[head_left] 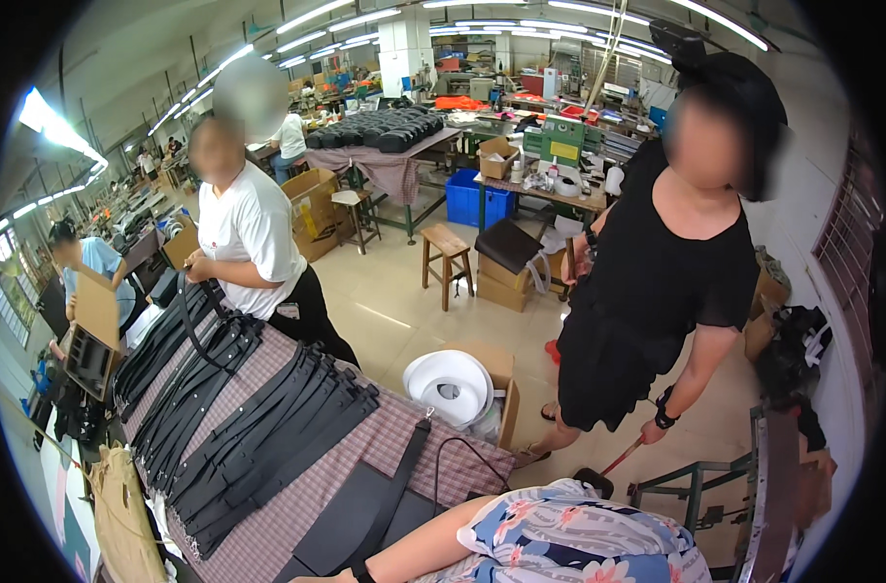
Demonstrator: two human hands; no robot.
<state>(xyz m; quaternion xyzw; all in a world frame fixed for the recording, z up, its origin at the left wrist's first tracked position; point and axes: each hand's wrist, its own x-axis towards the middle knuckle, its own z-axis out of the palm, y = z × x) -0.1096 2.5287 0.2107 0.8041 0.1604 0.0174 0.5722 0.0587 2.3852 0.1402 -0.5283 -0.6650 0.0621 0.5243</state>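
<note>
A bare arm from a floral sleeve (526,520), which I take for my own right arm, reaches left along the lower edge over the table. Past its black wristband, only a sliver of my right hand (328,579) shows, with the fingers cut off. It is nearest a flat black panel (351,510) on the checked cloth; whether it touches it I cannot tell. A black strap (402,481) with a metal snap hook (427,416) lies across the panel. Further left, several rows of black straps (258,437) cover the cloth. My left hand is not in view.
Across the table a person in white (254,228) holds a black strap loop (186,316). At right, a person in black (662,282) grips a red-handled tool (623,457). White round lids or basins (450,374), a wooden stool (447,262) and a metal frame (700,476) stand about.
</note>
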